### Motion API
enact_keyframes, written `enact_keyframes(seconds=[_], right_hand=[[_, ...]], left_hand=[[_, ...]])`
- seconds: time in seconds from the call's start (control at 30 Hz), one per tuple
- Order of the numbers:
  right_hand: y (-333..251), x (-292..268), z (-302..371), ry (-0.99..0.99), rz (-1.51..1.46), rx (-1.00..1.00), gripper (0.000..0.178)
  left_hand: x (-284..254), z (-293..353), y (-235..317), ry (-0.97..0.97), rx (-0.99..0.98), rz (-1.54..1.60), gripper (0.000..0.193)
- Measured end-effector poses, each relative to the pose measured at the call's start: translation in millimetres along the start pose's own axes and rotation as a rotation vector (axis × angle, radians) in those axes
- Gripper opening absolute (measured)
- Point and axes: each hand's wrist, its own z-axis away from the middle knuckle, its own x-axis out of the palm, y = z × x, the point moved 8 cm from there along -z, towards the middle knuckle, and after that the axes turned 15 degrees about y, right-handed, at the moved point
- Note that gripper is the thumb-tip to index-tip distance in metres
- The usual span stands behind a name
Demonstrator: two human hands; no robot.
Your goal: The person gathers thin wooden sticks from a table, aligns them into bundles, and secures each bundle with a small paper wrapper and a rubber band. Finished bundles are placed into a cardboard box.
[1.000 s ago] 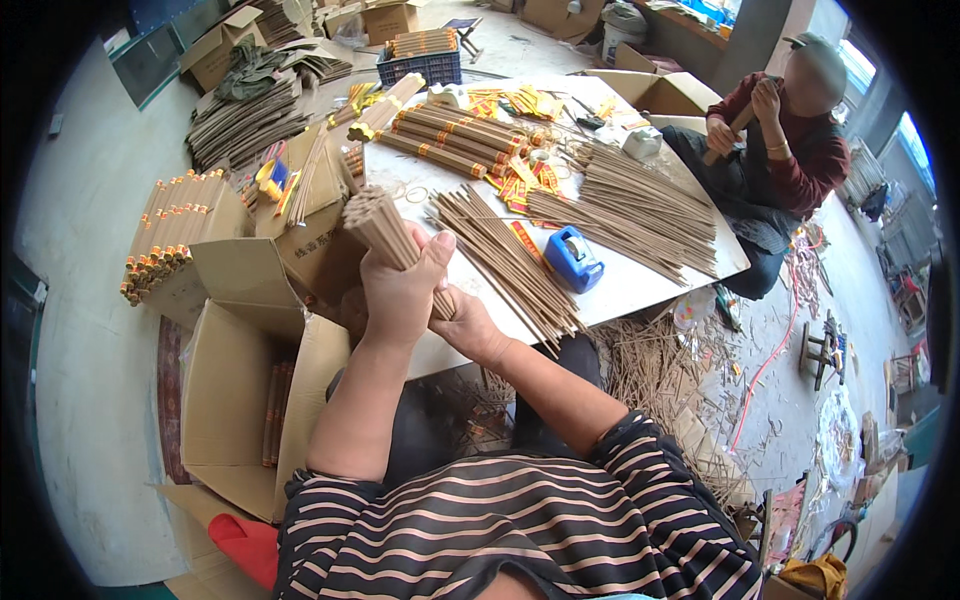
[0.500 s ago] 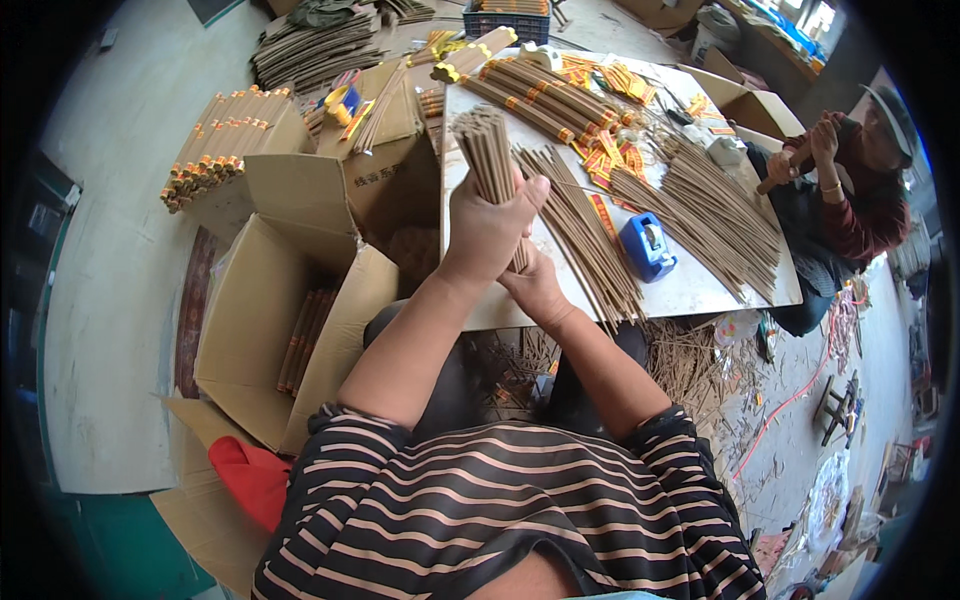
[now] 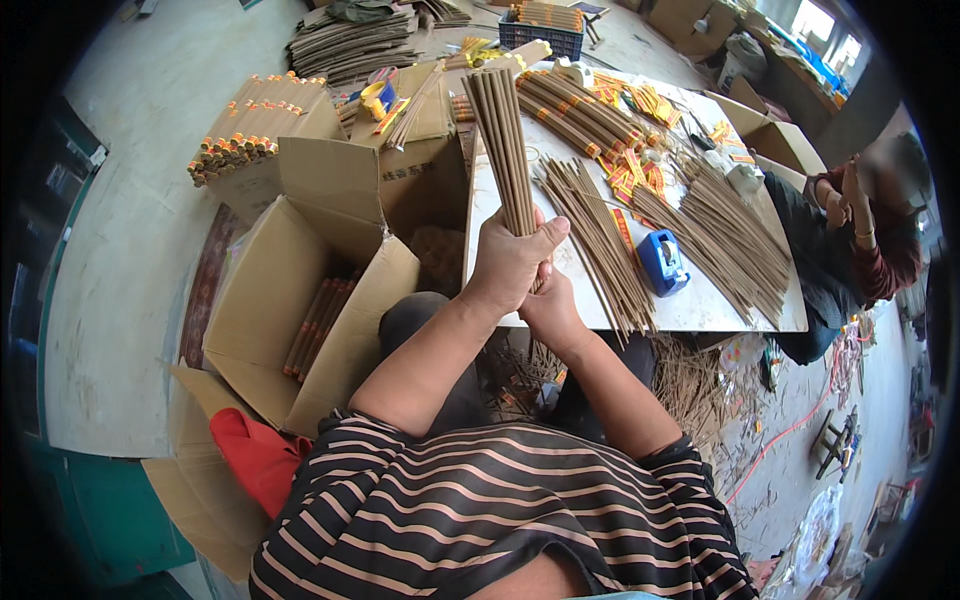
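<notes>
Both my hands are wrapped round one bundle of brown incense sticks (image 3: 503, 150), held nearly upright above the table's near left part. My left hand (image 3: 505, 258) grips it at about mid-length, thumb across the front. Just below, my right hand (image 3: 550, 308) closes round the bundle's lower end, which its fingers mostly hide. Right of the bundle, loose incense sticks (image 3: 598, 245) lie in a pile on the white table (image 3: 508, 190). A blue tape dispenser (image 3: 664, 262) stands beside them, with another spread of sticks (image 3: 735, 235) farther right.
Red and yellow labels (image 3: 628, 178) and wrapped bundles (image 3: 565, 105) lie toward the table's back. At left stands an open cardboard box (image 3: 255, 310) with wrapped bundles inside; more are stacked (image 3: 245, 135) behind it. A co-worker (image 3: 860, 225) sits at the right. Stick scraps (image 3: 690, 380) litter the floor.
The bundle now stands taller and more upright, with more length showing above my left hand. Both hands sit slightly lower in view, and the whole scene has shifted a little to the right.
</notes>
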Motion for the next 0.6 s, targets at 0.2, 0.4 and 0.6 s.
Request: enact_keyframes(seconds=[0.2, 0.4, 0.6], right_hand=[[11.7, -8.6, 24.2, -0.149, 0.215, 0.097, 0.025], [8.5, -64.7, 16.4, -0.069, 0.115, 0.05, 0.032], [-128.4, -63.5, -0.2, -0.061, -0.702, -0.102, 0.042]], left_hand=[[12.9, 13.1, 63.2, -0.034, 0.147, 0.074, 0.022], [25.1, 19.7, 82.9, -0.17, 0.127, -0.104, 0.024], [41.4, 62.2, 19.1, -0.371, -0.105, -0.558, 0.022]])
